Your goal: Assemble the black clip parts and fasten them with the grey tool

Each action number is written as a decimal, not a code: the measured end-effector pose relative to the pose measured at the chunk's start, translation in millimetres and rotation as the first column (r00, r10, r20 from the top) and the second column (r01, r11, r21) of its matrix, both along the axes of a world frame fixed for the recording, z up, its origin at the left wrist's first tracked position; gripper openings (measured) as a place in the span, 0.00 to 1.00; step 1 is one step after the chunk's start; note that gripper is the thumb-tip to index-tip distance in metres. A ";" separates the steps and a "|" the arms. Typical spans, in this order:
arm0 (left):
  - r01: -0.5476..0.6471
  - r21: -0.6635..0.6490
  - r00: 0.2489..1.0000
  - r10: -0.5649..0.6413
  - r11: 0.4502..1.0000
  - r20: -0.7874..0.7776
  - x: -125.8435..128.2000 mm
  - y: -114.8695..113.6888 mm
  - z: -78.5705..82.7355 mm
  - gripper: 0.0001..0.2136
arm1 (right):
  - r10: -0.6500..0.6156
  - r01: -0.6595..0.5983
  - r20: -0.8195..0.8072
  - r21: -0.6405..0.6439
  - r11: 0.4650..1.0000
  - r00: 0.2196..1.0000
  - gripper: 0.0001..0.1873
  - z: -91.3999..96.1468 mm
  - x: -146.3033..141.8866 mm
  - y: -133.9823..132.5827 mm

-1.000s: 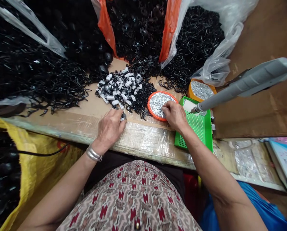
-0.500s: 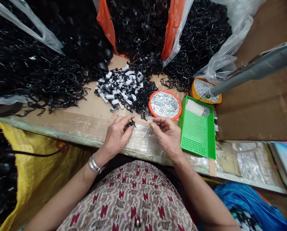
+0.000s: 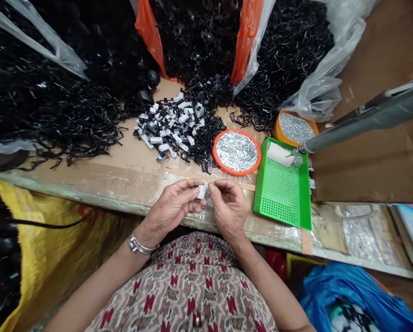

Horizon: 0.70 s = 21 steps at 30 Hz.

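My left hand and my right hand meet above the taped front of the cardboard bench. The left fingers pinch a small white plastic-and-black clip. The right fingertips hold a thin silver pin against it, its tip at the clip. Just beyond my right hand lies a round orange-rimmed dish full of silver pins. A pile of black clips with white parts sits beyond my left hand, out of reach of my fingers.
Heaps of black clips in plastic bags fill the back. A green perforated tray, an orange tub of silver pieces and a grey power tool stand to the right. A yellow sack hangs left.
My right hand has left the dish of pins and come to the centre. Both hands now meet at the white clip, which was hidden or smaller in my left fingers earlier.
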State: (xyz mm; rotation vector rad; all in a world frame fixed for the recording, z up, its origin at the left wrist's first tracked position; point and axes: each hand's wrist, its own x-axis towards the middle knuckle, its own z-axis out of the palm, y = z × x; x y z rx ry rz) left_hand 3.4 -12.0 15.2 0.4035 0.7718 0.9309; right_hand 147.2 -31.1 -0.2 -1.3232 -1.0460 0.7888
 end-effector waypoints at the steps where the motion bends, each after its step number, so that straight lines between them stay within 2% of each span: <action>1: 0.003 -0.003 1.000 -0.003 1.000 0.009 0.0 -0.3 -0.8 0.15 | 0.003 -0.004 0.008 0.004 1.000 1.000 0.03 -0.3 0.4 0.0; 8: 0.011 -0.007 0.999 -0.010 1.000 0.040 1.7 0.4 -4.6 0.13 | 0.000 -0.001 0.047 0.020 1.000 0.999 0.03 -3.8 2.1 -1.2; 14: -0.005 -0.010 1.000 0.005 1.000 -0.008 3.9 -0.2 -2.5 0.15 | -0.008 0.005 0.082 0.041 0.999 0.997 0.02 -6.0 2.9 -1.0; 17: -0.018 0.010 0.998 0.018 1.000 -0.067 5.6 -1.5 -1.0 0.16 | -0.024 0.010 0.176 0.081 0.997 0.984 0.01 -5.0 3.9 -1.9; 21: -0.056 0.147 0.960 0.093 0.988 -0.263 7.7 -2.9 -2.9 0.14 | -0.004 -0.050 0.356 0.144 0.988 0.935 0.01 -4.2 7.4 -3.6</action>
